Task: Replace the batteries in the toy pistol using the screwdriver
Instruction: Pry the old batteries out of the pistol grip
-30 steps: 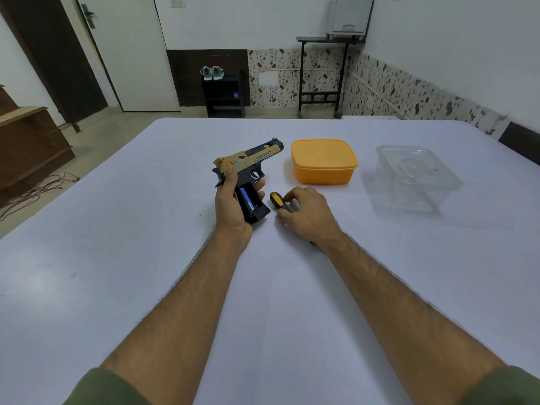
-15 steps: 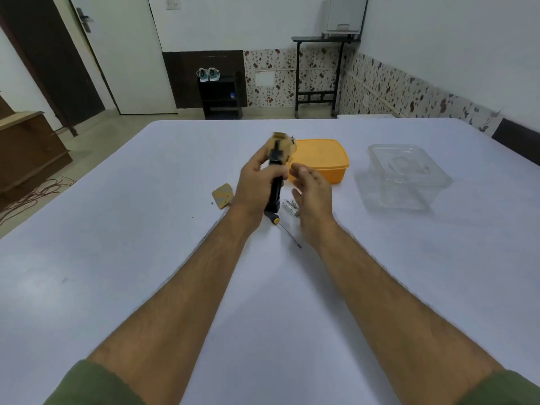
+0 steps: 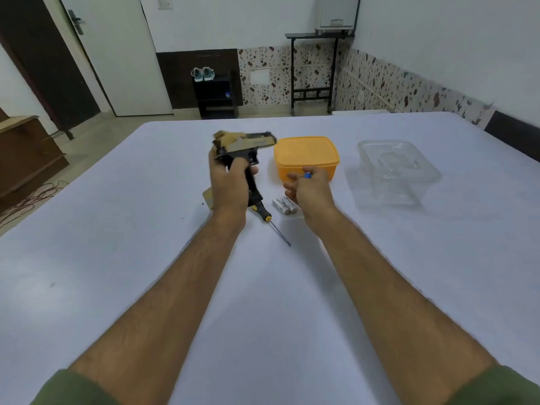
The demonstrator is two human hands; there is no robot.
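My left hand (image 3: 229, 185) grips the tan and black toy pistol (image 3: 244, 144) by its grip and holds it above the table, barrel pointing right. In my right hand (image 3: 308, 190) a blue battery (image 3: 307, 175) is pinched between the fingertips, just in front of the orange box. Two white batteries (image 3: 284, 206) lie on the table between my hands. The screwdriver (image 3: 270, 219), with a black and yellow handle, lies below the pistol, its shaft pointing toward me. A tan cover piece (image 3: 208, 196) lies on the table, partly hidden behind my left hand.
A closed orange plastic box (image 3: 306, 154) stands behind my right hand. A clear plastic container (image 3: 397, 171) sits further right. The white table (image 3: 263, 287) stretches wide toward me. Past its far edge are a door, a shoe rack and a black stand.
My left hand lifted the pistol off the table and turned it upright. My right hand left the screwdriver handle and now pinches a blue battery. The tan cover came into view on the table.
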